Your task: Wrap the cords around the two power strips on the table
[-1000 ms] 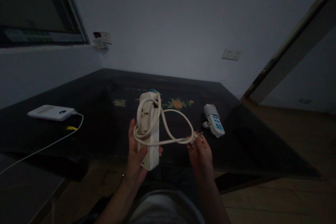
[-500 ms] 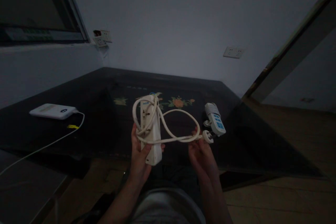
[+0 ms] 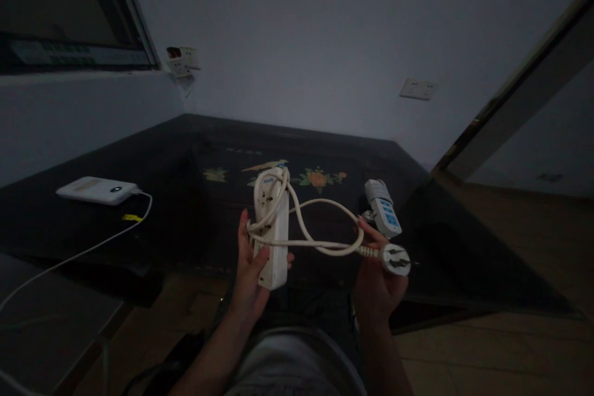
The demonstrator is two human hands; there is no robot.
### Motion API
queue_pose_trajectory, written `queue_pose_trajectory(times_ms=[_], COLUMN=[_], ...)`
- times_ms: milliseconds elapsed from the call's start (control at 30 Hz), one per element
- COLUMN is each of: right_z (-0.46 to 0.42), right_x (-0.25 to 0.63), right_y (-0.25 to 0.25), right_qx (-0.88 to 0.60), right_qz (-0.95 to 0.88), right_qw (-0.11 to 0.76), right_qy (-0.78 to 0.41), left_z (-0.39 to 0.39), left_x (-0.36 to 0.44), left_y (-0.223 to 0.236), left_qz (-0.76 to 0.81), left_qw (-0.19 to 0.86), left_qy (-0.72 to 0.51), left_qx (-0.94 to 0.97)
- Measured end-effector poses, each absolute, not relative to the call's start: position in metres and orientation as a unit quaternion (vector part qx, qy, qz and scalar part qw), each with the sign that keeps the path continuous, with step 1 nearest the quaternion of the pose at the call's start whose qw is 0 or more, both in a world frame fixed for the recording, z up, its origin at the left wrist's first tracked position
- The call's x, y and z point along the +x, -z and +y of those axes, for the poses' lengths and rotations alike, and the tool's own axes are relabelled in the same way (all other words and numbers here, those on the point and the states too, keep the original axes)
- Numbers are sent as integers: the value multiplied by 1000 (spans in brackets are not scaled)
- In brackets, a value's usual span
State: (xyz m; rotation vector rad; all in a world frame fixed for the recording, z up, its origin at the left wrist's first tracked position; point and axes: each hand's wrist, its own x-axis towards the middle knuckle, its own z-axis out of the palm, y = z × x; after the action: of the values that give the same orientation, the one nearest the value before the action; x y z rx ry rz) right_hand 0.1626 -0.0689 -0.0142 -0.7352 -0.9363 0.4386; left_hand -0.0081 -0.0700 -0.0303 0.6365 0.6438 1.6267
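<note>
On my monitor, the left hand [image 3: 250, 277] grips the strip [image 3: 279, 263]; the right hand [image 3: 379, 292] grips the cord [image 3: 331, 246] at the plug [image 3: 392, 256].

Black table [image 3: 445, 247], floral decoration [image 3: 317, 177] on top, bears at left one white rectangular device [image 3: 96, 190] with thin white cable [image 3: 83, 254] attached; small yellow piece [image 3: 132, 218] lies near. Wall [image 3: 297, 31] behind carries one white outlet plate [image 3: 417, 89], right; further outlets [image 3: 189, 58], left, near a window [image 3: 65, 6].

White power strip [image 3: 279, 226] — in left hand [image 3: 250, 275]
</note>
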Motion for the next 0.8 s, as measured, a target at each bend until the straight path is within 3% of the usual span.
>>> queue_pose_trajectory(times_ms=[267, 600, 800], right_z=[-73, -62, -59], right_x=[158, 157, 154], right_y=[18, 22, 28], right_qx=[-409, -417, -409], right_qz=[-360, -312, -286], right_qw=[742, 681, 662], right_qy=[-390, -514, -559], left_z=[-79, -88, -88], left_x=[-4, 9, 7], left_y=[21, 16, 13], left_qz=[224, 209, 256], left_qw=[606, 639, 580], left_qy=[-699, -679, -707], left_qx=[306, 295, 313])
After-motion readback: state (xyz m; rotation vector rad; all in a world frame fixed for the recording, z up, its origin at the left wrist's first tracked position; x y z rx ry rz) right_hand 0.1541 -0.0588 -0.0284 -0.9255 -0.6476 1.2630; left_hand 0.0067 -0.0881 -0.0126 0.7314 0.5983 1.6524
